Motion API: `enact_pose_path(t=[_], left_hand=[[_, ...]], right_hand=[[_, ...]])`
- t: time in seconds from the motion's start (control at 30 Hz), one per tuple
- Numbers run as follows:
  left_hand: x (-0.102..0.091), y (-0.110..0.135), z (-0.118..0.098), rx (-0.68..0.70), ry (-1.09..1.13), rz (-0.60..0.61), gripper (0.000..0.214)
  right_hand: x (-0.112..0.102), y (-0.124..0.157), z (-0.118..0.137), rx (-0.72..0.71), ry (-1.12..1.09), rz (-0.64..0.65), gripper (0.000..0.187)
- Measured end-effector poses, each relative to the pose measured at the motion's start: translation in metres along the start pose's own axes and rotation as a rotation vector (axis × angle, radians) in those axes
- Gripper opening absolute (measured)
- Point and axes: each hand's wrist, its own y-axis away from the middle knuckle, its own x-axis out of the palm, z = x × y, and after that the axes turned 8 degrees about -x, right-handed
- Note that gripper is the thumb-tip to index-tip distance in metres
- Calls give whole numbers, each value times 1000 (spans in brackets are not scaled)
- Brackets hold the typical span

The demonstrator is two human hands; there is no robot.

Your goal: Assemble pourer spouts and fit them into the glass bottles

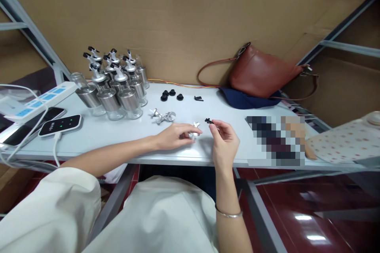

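Observation:
My left hand is closed around a silver pourer top, its thumb and fingers on the sides of the piece just above the table. Between the thumb and fingertips of my right hand is a small black plastic flap; its exact shape is partly hidden. Behind my left hand lie a few more silver pourer tops. Several black stoppers sit further back, and thin black plastic pieces rest to their right.
Several glass bottles with steel bands crowd the back left, most with pourers. A power strip and a charging device lie at the left. A brown bag rests on dark blue cloth. A dotted pouch is at the right.

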Motion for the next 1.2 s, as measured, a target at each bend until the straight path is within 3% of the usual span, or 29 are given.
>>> enact_pose_path(t=[0.3, 0.53, 0.77, 1.2], left_hand=[[-1, 0, -1, 25, -19, 37, 29], [-1, 0, -3, 21, -31, 50, 28], [-1, 0, -4, 19, -22, 52, 27], [-1, 0, -3, 27, -16, 60, 28]], right_hand=[[0, 2, 0, 16, 13, 124, 15], [-2, 1, 2, -53, 56, 219, 12], [-1, 3, 1, 39, 47, 185, 14], [-2, 3, 3, 25, 28, 218, 12]])
